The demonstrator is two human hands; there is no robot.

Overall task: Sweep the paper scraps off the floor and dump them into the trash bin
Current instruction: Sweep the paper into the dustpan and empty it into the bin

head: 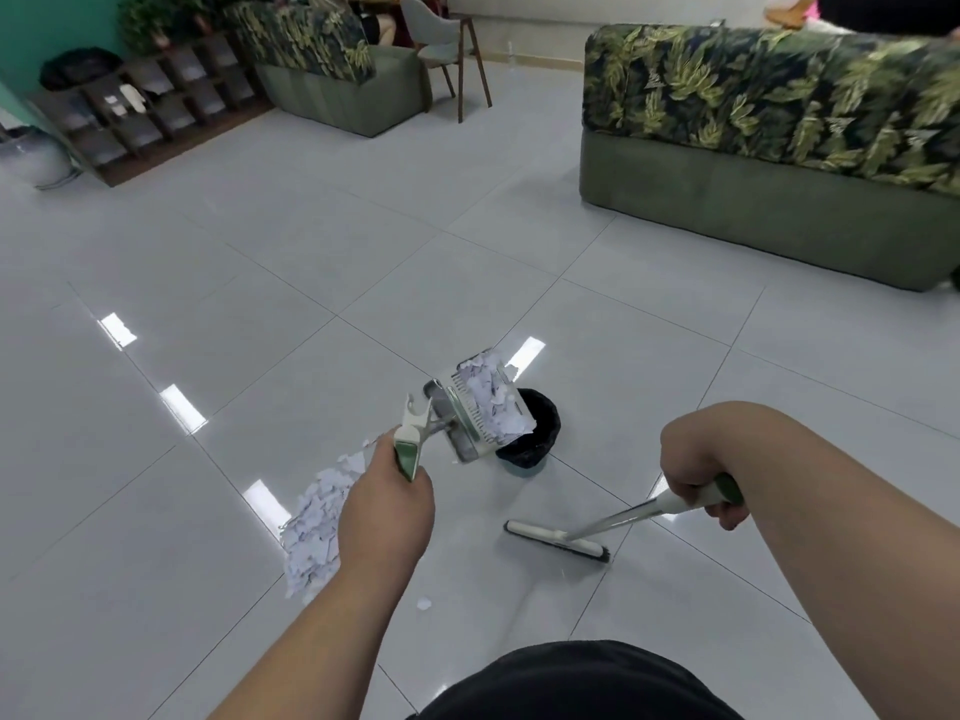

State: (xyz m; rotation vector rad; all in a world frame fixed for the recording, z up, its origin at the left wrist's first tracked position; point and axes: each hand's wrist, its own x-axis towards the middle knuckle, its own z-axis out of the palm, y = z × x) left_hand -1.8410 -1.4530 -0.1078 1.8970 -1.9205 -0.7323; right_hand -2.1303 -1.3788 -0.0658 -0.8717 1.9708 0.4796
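So, the paper scraps (493,402) were in two lots. One heap sat in the dustpan (460,433) just below the middle of the frame. A bigger pile (317,517) lay on the floor (208,304) at lower left, partly hidden behind the left hand (387,504).

The dustpan looked like clear-ish hard plastic with a row of comb teeth along one edge. It was held up off the floor and tipped, mouth facing the trash bin (535,433) right behind it. I'd guess the tilt was there so the torn, jagged bits would slide out into the bin. The bin was small and round with a crinkly black liner.

The left hand's fingers were wrapped round the dustpan's short green-and-white handle. The right hand (696,480), at centre right, had its fingers clamped on the green grip of the broom (558,542). The broom's shiny metal shaft slanted down to a flat white head with dark bristles resting on the floor. It was probably just parked there out of the way while the dumping happened.

The floor was glossy pale grey tile with the lights reflecting in it, so it's slick and paper should push along easily. Further out, a leaf-print fabric sofa (769,148) sat at upper right, and a dark wooden shelf (150,106) stood at upper left.
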